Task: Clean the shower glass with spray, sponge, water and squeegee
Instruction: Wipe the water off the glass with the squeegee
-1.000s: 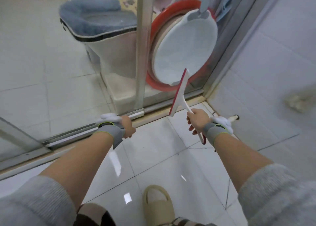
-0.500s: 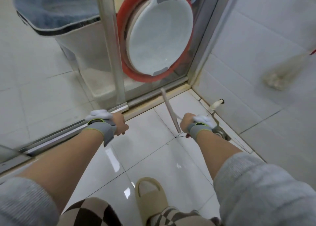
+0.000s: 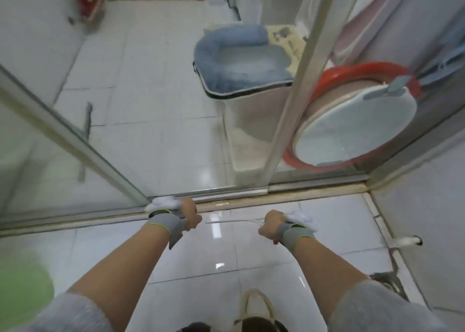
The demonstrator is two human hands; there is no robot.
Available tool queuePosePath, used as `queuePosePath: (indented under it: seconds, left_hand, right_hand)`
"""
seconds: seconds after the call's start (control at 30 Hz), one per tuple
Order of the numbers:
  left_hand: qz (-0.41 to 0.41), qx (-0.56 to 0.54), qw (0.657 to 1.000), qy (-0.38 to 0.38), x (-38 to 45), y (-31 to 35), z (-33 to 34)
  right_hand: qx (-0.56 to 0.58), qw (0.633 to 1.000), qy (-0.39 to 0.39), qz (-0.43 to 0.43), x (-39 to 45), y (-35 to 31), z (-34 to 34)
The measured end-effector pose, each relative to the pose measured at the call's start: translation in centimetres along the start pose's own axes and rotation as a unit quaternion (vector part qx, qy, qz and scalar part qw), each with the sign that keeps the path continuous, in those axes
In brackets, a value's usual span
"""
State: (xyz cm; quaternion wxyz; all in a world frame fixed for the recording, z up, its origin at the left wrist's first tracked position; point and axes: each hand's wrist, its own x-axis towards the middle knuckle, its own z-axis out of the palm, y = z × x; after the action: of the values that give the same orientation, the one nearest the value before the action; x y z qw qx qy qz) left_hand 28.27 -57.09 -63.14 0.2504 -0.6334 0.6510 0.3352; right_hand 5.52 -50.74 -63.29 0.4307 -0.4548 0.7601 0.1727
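The shower glass (image 3: 161, 120) stands in front of me, with a metal post (image 3: 289, 100) and a bottom rail (image 3: 241, 189) along the tiled floor. My right hand (image 3: 270, 227) grips the squeegee (image 3: 234, 221) by its handle. The tool lies about level just above the floor, seen edge-on as a thin white line pointing left. My left hand (image 3: 190, 214) is curled into a fist close to the bottom rail and holds nothing that I can see. A short gap separates the squeegee's tip from my left hand. Both wrists wear grey bands.
Behind the glass stand a toilet with a blue seat cover (image 3: 239, 62) and a white basin inside a red basin (image 3: 352, 125), leaning on edge. A blurred green thing (image 3: 22, 291) is at the lower left. A white pipe stub (image 3: 407, 241) and a floor drain (image 3: 387, 284) sit at the right wall.
My right hand has lowered the squeegee from upright against the glass to level near the floor, blade pointing left. My view has swung left and up. The left hand stays by the rail.
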Motion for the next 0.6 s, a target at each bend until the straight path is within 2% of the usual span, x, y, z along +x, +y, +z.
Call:
queuePosePath:
  seconds: [0.13, 0.2, 0.3, 0.4, 0.43, 0.5, 0.6]
  left_hand:
    - [-0.044, -0.06, 0.996, 0.055, -8.8, -4.6, -6.8]
    - [-0.043, -0.082, 0.994, 0.053, -12.4, -5.5, -9.2]
    - [-0.089, -0.131, 0.986, 0.051, -19.5, -9.4, -13.8]
    - [-0.14, -0.174, 0.971, 0.087, -28.7, -13.6, -19.0]
    - [-0.133, -0.187, 0.97, 0.082, -29.6, -13.1, -19.7]
    - [-0.159, -0.225, 0.954, 0.116, -36.5, -15.4, -24.0]
    - [-0.194, -0.259, 0.934, 0.154, -42.6, -17.0, -26.7]
  right_hand:
    - [-0.064, 0.997, -0.018, -0.045, -7.7, -6.7, -4.0]
    - [-0.09, 0.994, -0.027, -0.055, -10.6, -8.9, -5.4]
    - [-0.141, 0.985, -0.039, -0.087, -17.4, -14.1, -8.6]
    - [-0.206, 0.969, -0.045, -0.131, -25.1, -20.3, -12.4]
    - [-0.214, 0.965, -0.043, -0.141, -25.9, -20.6, -12.8]
    - [-0.283, 0.945, -0.018, -0.166, -31.5, -25.1, -15.7]
    - [-0.27, 0.941, -0.032, -0.203, -36.1, -28.8, -17.7]
